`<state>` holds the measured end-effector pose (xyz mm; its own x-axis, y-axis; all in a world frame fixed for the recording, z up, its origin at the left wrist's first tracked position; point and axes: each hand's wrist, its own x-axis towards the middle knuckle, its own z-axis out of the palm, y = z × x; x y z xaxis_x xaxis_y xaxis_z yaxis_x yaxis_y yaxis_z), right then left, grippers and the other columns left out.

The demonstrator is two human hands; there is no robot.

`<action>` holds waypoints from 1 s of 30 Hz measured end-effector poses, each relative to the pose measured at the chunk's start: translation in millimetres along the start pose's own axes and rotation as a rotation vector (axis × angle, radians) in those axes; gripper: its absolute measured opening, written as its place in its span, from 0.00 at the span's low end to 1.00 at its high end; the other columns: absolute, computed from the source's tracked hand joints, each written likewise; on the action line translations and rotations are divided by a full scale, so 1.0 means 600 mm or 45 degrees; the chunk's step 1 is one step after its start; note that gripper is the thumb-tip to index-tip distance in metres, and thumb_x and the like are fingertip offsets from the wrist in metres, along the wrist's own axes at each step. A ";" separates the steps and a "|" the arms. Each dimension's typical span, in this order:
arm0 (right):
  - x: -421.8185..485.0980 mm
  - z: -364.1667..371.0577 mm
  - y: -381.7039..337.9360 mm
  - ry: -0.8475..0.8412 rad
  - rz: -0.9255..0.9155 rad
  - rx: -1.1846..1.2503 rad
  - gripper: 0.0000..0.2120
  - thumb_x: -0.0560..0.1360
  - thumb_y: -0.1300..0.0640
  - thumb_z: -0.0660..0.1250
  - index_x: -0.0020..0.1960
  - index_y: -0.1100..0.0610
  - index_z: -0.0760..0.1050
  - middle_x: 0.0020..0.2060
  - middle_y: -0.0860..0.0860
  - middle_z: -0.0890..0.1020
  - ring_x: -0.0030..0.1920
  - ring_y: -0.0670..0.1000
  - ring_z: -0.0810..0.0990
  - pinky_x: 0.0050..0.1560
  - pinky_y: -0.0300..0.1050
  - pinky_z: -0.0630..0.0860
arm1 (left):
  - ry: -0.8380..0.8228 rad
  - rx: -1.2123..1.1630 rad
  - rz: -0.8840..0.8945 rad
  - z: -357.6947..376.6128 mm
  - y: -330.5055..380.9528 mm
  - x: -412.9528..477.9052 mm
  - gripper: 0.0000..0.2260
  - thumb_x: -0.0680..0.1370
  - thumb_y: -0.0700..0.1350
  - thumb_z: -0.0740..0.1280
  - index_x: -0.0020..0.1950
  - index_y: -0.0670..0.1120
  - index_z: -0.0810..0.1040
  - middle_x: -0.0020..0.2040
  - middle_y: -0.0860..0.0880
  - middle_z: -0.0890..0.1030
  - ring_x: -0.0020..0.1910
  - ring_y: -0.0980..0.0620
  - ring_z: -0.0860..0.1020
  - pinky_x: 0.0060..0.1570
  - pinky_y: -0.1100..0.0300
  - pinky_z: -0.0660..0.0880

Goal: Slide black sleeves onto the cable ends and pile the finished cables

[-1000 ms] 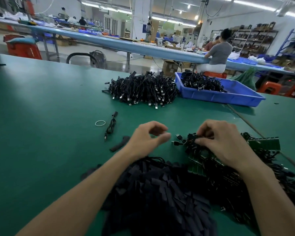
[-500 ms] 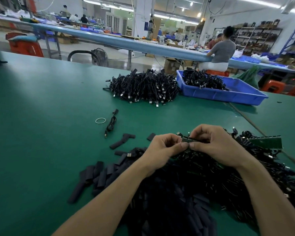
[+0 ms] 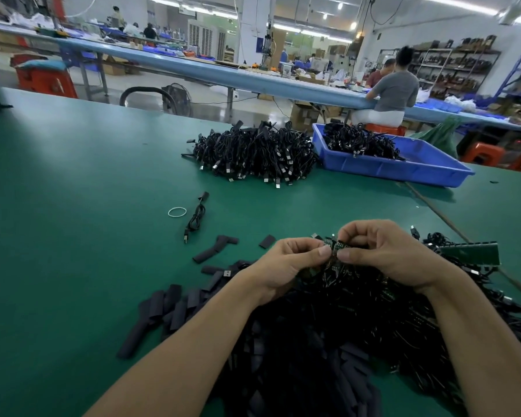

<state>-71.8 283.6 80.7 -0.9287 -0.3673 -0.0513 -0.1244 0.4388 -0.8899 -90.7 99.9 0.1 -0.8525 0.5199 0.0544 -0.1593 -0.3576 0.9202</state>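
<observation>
My left hand (image 3: 286,263) and my right hand (image 3: 385,254) meet above a heap of black cables (image 3: 403,311) with small green circuit boards. Both pinch one small green board strip (image 3: 333,246) on a cable end between thumb and fingers. Loose black sleeves (image 3: 169,308) lie in a heap under my left forearm and spread to the left. A big pile of bundled black cables (image 3: 253,152) sits further back on the green table (image 3: 73,206).
A blue tray (image 3: 403,167) holding more cables stands at the back right. A single coiled cable (image 3: 196,218) and a white rubber band (image 3: 177,212) lie mid-table. A green board panel (image 3: 469,254) rests at right. A seated person (image 3: 391,88) works at a far bench.
My left hand moved right and joined my right hand on the small board strip. The view dipped, showing more loose sleeves at left.
</observation>
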 end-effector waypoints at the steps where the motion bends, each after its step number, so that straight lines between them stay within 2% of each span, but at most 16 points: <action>1: -0.001 0.002 -0.001 0.011 0.005 0.032 0.10 0.67 0.60 0.74 0.47 0.60 0.77 0.35 0.49 0.85 0.36 0.42 0.81 0.40 0.31 0.76 | -0.025 -0.085 -0.003 0.003 0.001 0.000 0.07 0.77 0.42 0.69 0.40 0.47 0.83 0.34 0.53 0.82 0.32 0.59 0.78 0.37 0.67 0.75; 4: -0.003 0.009 -0.003 0.201 -0.007 -0.041 0.11 0.67 0.60 0.76 0.46 0.60 0.78 0.35 0.51 0.86 0.36 0.44 0.83 0.40 0.32 0.77 | 0.104 -0.194 0.090 0.008 0.010 0.004 0.06 0.73 0.47 0.71 0.37 0.48 0.83 0.35 0.50 0.83 0.34 0.55 0.79 0.41 0.62 0.77; 6: -0.001 0.014 -0.005 0.451 -0.031 -0.149 0.08 0.71 0.63 0.76 0.45 0.57 0.78 0.34 0.51 0.86 0.35 0.44 0.82 0.39 0.32 0.77 | 0.320 -0.163 0.238 0.005 0.020 0.003 0.06 0.73 0.48 0.71 0.38 0.48 0.81 0.36 0.50 0.83 0.39 0.52 0.78 0.49 0.59 0.77; 8: 0.002 0.012 -0.012 0.770 -0.073 -0.310 0.10 0.72 0.62 0.76 0.42 0.52 0.76 0.35 0.49 0.84 0.33 0.42 0.80 0.37 0.29 0.74 | 0.482 -0.121 0.405 0.001 0.039 -0.003 0.05 0.79 0.46 0.67 0.44 0.47 0.78 0.40 0.49 0.84 0.45 0.49 0.80 0.58 0.53 0.77; 9: 0.004 0.009 -0.017 0.934 -0.097 -0.414 0.11 0.73 0.61 0.76 0.41 0.51 0.75 0.37 0.48 0.83 0.34 0.42 0.80 0.38 0.29 0.73 | 0.541 -0.086 0.498 -0.001 0.052 -0.007 0.04 0.81 0.45 0.64 0.48 0.47 0.77 0.41 0.49 0.84 0.46 0.48 0.82 0.58 0.51 0.78; 11: 0.003 0.005 -0.030 1.245 -0.150 -0.613 0.09 0.74 0.60 0.74 0.44 0.52 0.75 0.38 0.47 0.81 0.37 0.45 0.78 0.41 0.36 0.72 | 0.658 -0.029 0.704 -0.006 0.086 -0.018 0.03 0.83 0.44 0.61 0.51 0.47 0.74 0.38 0.51 0.83 0.40 0.51 0.82 0.49 0.54 0.81; 14: -0.004 0.001 -0.040 1.557 -0.249 -0.838 0.05 0.77 0.60 0.72 0.50 0.59 0.78 0.39 0.51 0.80 0.40 0.54 0.78 0.46 0.47 0.73 | 0.808 0.184 0.962 -0.015 0.134 -0.036 0.05 0.84 0.42 0.61 0.49 0.48 0.73 0.29 0.55 0.75 0.27 0.57 0.72 0.37 0.56 0.78; 17: -0.006 0.014 -0.031 1.532 -0.241 -1.027 0.03 0.76 0.63 0.71 0.48 0.61 0.77 0.41 0.58 0.82 0.43 0.61 0.78 0.48 0.60 0.76 | 0.897 0.582 1.153 -0.031 0.152 -0.057 0.07 0.83 0.41 0.63 0.47 0.51 0.74 0.29 0.57 0.69 0.27 0.57 0.65 0.29 0.55 0.69; 19: -0.003 0.032 -0.022 1.429 -0.139 -1.130 0.03 0.75 0.65 0.71 0.46 0.61 0.77 0.41 0.59 0.82 0.44 0.61 0.78 0.48 0.60 0.75 | 0.953 0.807 1.281 -0.047 0.155 -0.075 0.07 0.83 0.40 0.64 0.49 0.53 0.75 0.31 0.59 0.71 0.29 0.61 0.66 0.30 0.66 0.65; 21: 0.000 0.045 -0.018 1.319 0.017 -1.195 0.04 0.76 0.67 0.69 0.47 0.60 0.78 0.42 0.59 0.82 0.47 0.62 0.78 0.49 0.57 0.72 | 1.009 1.025 1.297 -0.065 0.158 -0.092 0.04 0.82 0.42 0.64 0.52 0.49 0.78 0.35 0.63 0.73 0.33 0.64 0.71 0.36 0.72 0.66; 23: -0.001 0.050 -0.022 1.210 0.188 -1.219 0.07 0.76 0.68 0.67 0.49 0.58 0.78 0.45 0.58 0.82 0.50 0.62 0.77 0.51 0.55 0.70 | 1.053 1.290 1.201 -0.082 0.158 -0.105 0.09 0.83 0.44 0.62 0.58 0.43 0.80 0.43 0.61 0.77 0.41 0.65 0.75 0.44 0.69 0.71; 26: -0.006 0.057 -0.036 1.083 0.348 -1.237 0.14 0.75 0.67 0.67 0.58 0.57 0.78 0.52 0.58 0.81 0.56 0.62 0.76 0.57 0.57 0.69 | 0.920 1.586 0.929 -0.095 0.146 -0.119 0.14 0.85 0.42 0.59 0.68 0.44 0.77 0.50 0.52 0.81 0.45 0.56 0.78 0.55 0.50 0.75; 27: -0.008 0.064 -0.043 1.062 0.357 -1.247 0.17 0.74 0.67 0.67 0.62 0.56 0.77 0.56 0.58 0.79 0.59 0.62 0.75 0.60 0.58 0.69 | 0.864 1.666 0.838 -0.098 0.138 -0.122 0.15 0.85 0.42 0.58 0.70 0.45 0.75 0.52 0.51 0.81 0.45 0.55 0.78 0.56 0.48 0.75; 28: -0.010 0.074 -0.050 1.075 0.306 -1.254 0.20 0.74 0.67 0.67 0.65 0.57 0.75 0.59 0.58 0.78 0.62 0.62 0.73 0.62 0.59 0.68 | 0.803 1.751 0.759 -0.102 0.130 -0.125 0.16 0.85 0.42 0.57 0.72 0.45 0.74 0.54 0.50 0.81 0.47 0.54 0.78 0.57 0.48 0.74; 30: -0.017 0.103 -0.065 1.125 0.016 -1.256 0.21 0.73 0.68 0.69 0.65 0.57 0.77 0.59 0.57 0.78 0.62 0.60 0.73 0.62 0.58 0.70 | 0.659 1.887 0.634 -0.109 0.113 -0.129 0.17 0.85 0.44 0.56 0.74 0.46 0.71 0.58 0.49 0.82 0.49 0.51 0.80 0.57 0.49 0.74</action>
<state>-35.9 219.7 88.0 -0.7982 0.1304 0.5881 0.0345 0.9846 -0.1714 -67.9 -15.1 32.7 -0.7849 0.1808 0.5927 0.4904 0.7660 0.4157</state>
